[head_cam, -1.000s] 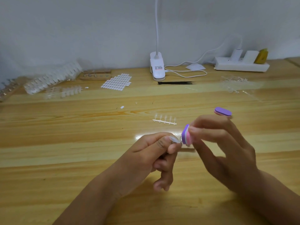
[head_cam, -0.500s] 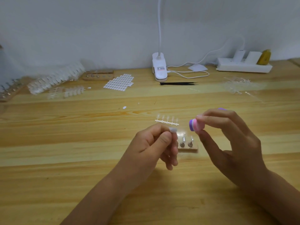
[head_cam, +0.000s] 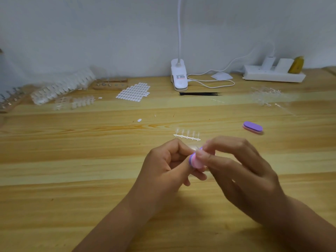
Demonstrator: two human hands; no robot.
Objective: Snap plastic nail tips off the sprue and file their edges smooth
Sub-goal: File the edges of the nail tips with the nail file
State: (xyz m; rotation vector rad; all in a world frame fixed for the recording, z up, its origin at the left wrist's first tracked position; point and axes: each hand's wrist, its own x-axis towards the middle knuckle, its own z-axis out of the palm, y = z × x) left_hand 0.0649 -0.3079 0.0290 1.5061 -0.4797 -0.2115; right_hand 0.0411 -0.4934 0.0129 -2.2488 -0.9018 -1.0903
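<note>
Above the wooden table (head_cam: 91, 179), my left hand (head_cam: 163, 166) pinches a small clear nail tip; only a sliver shows behind my fingers. My right hand (head_cam: 236, 171) holds a small pink and purple file block (head_cam: 195, 160) pressed against that tip. Just beyond my hands lies a clear sprue (head_cam: 187, 136) with several stubs on it. A second purple and pink file block (head_cam: 253, 126) rests on the table to the right.
Clear nail tip strips (head_cam: 61, 88) and a sheet of white ovals (head_cam: 134, 92) lie back left beside a wooden holder (head_cam: 109, 84). One loose white tip (head_cam: 139, 120) lies mid-table. A clip lamp (head_cam: 179, 75), black tweezers (head_cam: 200, 93), empty sprues (head_cam: 265, 95) and a power strip (head_cam: 272, 73) stand behind.
My hands were apart half a second ago and have come together, so the file block now touches the nail tip. The small wooden stand under my hands is now hidden.
</note>
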